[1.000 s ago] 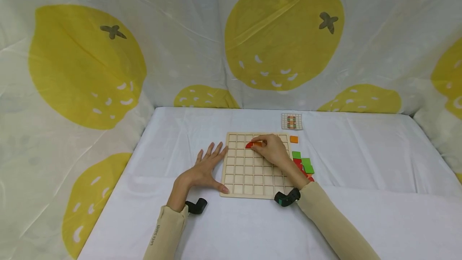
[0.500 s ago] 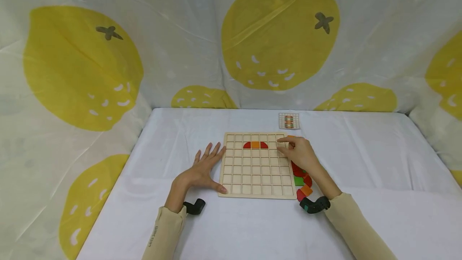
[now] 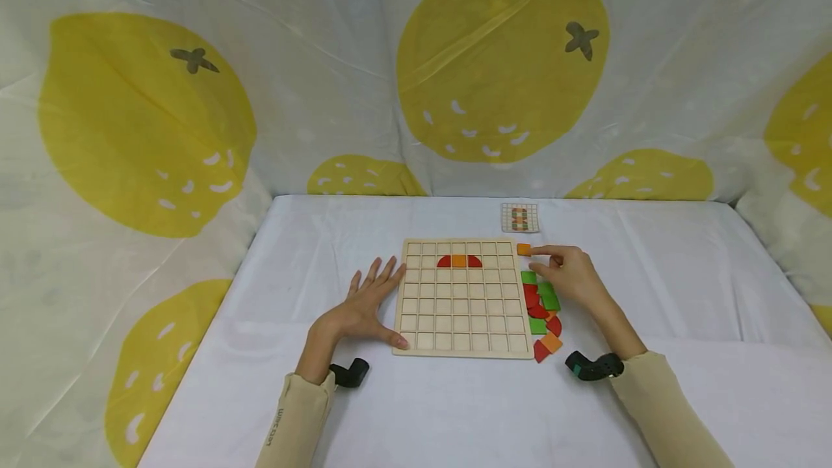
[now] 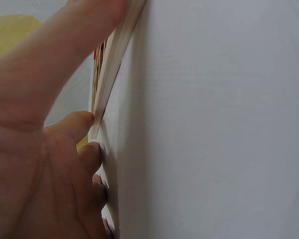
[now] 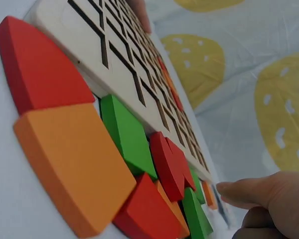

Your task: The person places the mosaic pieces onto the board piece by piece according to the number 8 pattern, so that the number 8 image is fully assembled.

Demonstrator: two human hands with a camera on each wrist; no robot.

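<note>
A square wooden grid board (image 3: 461,313) lies flat, with a red quarter-round tile (image 3: 444,261), an orange square tile (image 3: 458,261) and another red quarter-round tile (image 3: 475,261) side by side in its second row. My left hand (image 3: 360,309) is spread at the board's left side, thumb at the lower corner and fingertips at the edge. Beyond the board's right edge, my right hand (image 3: 572,273) points a straight index finger at a loose orange square tile (image 3: 523,249). Its thumb stands apart from that finger, nothing between them; the other fingers are bent.
Several loose tiles lie along the board's right edge, among them a green square (image 3: 549,300), a red rounded one (image 3: 531,296) and an orange square (image 5: 77,164). A small pattern card (image 3: 519,218) lies behind the board. Lemon-print cloth (image 3: 500,63) hangs behind the table.
My right hand has let go of its tile in the second row and moved right, off the board, to the loose orange tile. The left hand has stayed in place.
</note>
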